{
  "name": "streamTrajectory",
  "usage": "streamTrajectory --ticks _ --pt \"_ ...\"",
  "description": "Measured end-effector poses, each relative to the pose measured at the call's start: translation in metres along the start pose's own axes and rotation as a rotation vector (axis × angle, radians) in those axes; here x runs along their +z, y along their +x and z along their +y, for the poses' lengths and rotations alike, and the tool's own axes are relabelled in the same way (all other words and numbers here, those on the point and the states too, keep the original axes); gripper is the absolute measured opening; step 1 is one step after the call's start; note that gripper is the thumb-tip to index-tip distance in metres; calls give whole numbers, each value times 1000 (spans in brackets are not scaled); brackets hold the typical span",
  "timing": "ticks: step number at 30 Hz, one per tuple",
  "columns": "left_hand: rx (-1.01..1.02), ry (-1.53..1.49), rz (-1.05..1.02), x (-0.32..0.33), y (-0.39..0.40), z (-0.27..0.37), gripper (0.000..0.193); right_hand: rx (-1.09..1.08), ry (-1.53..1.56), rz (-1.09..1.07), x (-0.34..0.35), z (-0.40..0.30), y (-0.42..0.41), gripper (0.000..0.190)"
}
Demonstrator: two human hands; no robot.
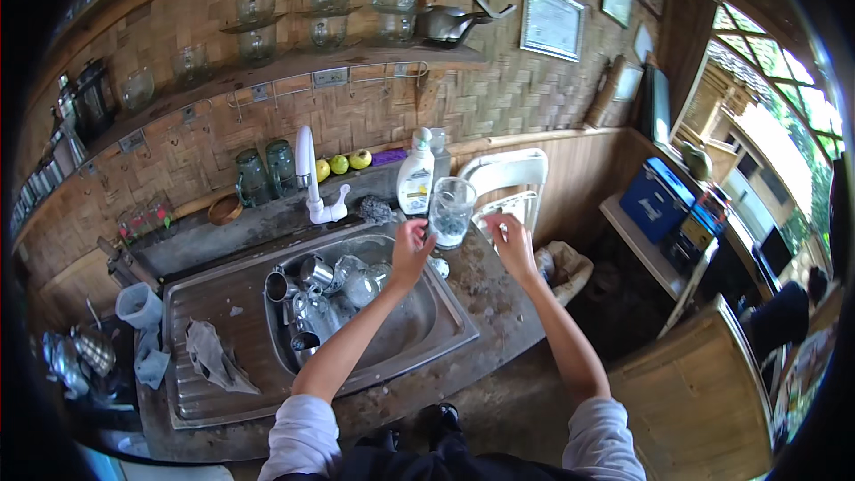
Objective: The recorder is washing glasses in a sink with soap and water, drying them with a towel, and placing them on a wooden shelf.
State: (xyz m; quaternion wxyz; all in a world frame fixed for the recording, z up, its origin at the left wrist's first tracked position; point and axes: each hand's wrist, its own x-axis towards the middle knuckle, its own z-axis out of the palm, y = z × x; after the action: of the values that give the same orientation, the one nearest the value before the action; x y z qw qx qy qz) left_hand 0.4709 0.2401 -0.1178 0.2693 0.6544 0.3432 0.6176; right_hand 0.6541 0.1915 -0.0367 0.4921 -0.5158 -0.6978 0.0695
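Observation:
My left hand is raised over the right rim of the steel sink, fingers curled and apart, at the lower left of a clear glass container. That container stands on the counter with dark and whitish matter inside. To its right my right hand hangs in the air with bent, parted fingers, holding nothing. Behind the container are a white pump bottle and a grey scouring pad. In the sink basin lie steel cups and glassware, some with foam.
A white faucet rises behind the sink. A grey cloth lies on the drainboard, beside plastic containers. Green glass mugs and yellow-green fruits line the ledge. A shelf holds glasses above. A white folding chair stands behind the counter.

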Motion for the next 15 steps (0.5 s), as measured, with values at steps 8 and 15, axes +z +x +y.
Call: streamTrajectory --ticks 8,15 --pt "-174 337 286 81 73 -74 46 -118 -126 -814 81 113 152 11" --pt "-378 36 471 94 68 -93 54 59 -294 -1455 141 154 172 18"
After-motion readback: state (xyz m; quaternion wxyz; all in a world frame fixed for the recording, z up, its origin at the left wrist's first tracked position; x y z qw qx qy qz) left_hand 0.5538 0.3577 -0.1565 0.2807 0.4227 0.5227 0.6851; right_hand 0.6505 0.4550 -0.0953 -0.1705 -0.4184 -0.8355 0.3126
